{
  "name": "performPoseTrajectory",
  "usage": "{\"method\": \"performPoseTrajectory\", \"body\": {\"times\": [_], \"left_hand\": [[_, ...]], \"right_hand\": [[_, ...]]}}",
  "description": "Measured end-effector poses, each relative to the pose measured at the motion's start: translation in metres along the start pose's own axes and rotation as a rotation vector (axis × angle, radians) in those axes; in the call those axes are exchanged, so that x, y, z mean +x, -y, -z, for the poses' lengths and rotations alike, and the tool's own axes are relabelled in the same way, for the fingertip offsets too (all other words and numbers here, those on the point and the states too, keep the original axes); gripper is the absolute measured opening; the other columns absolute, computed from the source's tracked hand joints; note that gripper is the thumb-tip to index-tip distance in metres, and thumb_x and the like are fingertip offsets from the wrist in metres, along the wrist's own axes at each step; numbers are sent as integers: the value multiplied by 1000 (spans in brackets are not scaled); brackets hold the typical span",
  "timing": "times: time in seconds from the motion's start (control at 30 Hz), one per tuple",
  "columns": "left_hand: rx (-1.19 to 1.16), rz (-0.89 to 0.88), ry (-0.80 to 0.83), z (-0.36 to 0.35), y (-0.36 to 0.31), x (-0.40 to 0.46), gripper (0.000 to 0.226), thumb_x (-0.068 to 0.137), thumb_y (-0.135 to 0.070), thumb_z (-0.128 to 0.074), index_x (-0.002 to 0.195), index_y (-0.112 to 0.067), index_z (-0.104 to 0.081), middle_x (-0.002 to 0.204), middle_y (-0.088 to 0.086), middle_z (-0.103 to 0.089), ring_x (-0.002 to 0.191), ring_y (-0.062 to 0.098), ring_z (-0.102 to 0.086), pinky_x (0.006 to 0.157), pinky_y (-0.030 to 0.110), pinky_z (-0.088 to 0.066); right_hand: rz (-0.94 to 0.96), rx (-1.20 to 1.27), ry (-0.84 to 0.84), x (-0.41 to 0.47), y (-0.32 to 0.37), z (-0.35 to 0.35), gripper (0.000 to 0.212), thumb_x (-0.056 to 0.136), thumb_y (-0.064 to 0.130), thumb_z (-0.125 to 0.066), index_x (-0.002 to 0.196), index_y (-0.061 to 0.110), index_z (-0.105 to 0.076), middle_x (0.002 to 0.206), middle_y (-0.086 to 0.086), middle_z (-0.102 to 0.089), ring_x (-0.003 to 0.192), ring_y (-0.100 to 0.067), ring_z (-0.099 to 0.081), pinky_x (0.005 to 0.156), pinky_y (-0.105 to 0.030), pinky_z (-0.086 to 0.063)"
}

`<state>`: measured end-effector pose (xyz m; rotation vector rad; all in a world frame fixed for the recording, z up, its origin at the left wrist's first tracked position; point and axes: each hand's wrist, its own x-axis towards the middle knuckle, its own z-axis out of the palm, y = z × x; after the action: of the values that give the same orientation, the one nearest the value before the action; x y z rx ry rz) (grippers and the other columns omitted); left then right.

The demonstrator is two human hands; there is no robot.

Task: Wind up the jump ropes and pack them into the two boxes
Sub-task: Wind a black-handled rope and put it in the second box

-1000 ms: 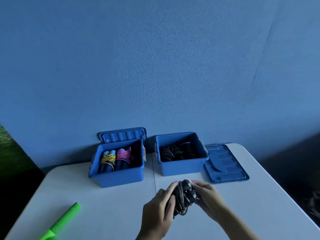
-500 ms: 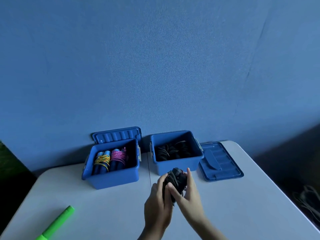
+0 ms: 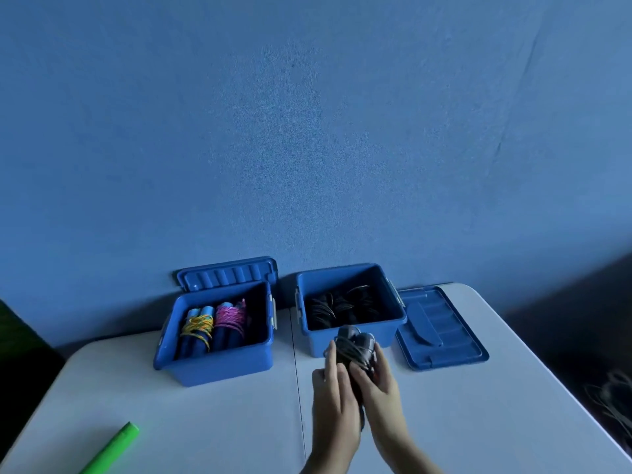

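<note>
A wound black jump rope [image 3: 354,347] is held between my left hand [image 3: 333,396] and my right hand [image 3: 379,388], just in front of the right blue box [image 3: 349,340]. That box holds several black wound ropes. The left blue box [image 3: 219,366] holds wound ropes with blue handles, one with yellow cord [image 3: 196,328] and one with pink cord [image 3: 231,318]. My right hand's fingers wrap the bundle. My left hand's fingers lie along its left side.
A blue lid [image 3: 439,328] lies flat to the right of the right box. The left box's lid [image 3: 227,273] leans against the blue wall. A green stick [image 3: 111,449] lies at the table's front left. The white table [image 3: 205,425] ends at right.
Both hands carried the black bundle away from me, up to the front wall of the right box. The bundle now stands more upright between the hands.
</note>
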<state>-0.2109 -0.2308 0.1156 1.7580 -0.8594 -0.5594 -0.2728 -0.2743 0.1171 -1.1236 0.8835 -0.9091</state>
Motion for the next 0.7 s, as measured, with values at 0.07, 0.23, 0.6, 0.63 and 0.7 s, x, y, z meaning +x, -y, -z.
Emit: {"method": "performPoseTrajectory", "body": {"times": [0.07, 0.23, 0.6, 0.63, 0.7], "left_hand": [[-55, -3, 56, -5, -5, 13, 50, 103, -23, -34, 141, -45, -10, 102, -3, -47, 84, -4, -54, 62, 5, -43], [-18, -93, 152, -6, -2, 66, 53, 102, -19, -41, 150, -31, -22, 115, 11, -62, 95, 16, -64, 69, 8, -44], [525, -124, 81, -17, 44, 185, 50, 102, -24, -32, 150, -15, -23, 154, 1, -26, 141, 14, -26, 113, 25, -26], [561, -111, 87, -19, 53, 192, 51, 102, -25, -29, 151, -14, -20, 157, 1, -20, 144, 15, -21, 116, 27, -22], [591, -118, 72, -25, 71, 198, 55, 100, -29, -18, 152, -12, -17, 159, 2, -14, 146, 16, -15, 118, 26, -14]], "right_hand": [[12, -43, 9, 21, 9, 6, 43, 91, -3, -51, 122, 26, -54, 101, 4, -73, 96, -10, -67, 87, -26, -51], [9, -62, 117, 84, 35, 20, 40, 92, -2, -49, 124, 20, -57, 112, -4, -70, 106, -17, -64, 91, -28, -51], [-156, -342, 111, 247, 3, 12, 53, 90, 7, -57, 140, 15, -40, 123, -6, -60, 103, -15, -60, 83, -21, -50], [-143, -445, 117, 255, -2, 11, 49, 90, 9, -58, 136, 14, -45, 127, -10, -56, 107, -18, -57, 89, -24, -47], [-131, -674, 158, 265, -10, 6, 44, 92, 12, -54, 134, 6, -44, 127, -13, -48, 112, -22, -49, 90, -21, -35]]}}
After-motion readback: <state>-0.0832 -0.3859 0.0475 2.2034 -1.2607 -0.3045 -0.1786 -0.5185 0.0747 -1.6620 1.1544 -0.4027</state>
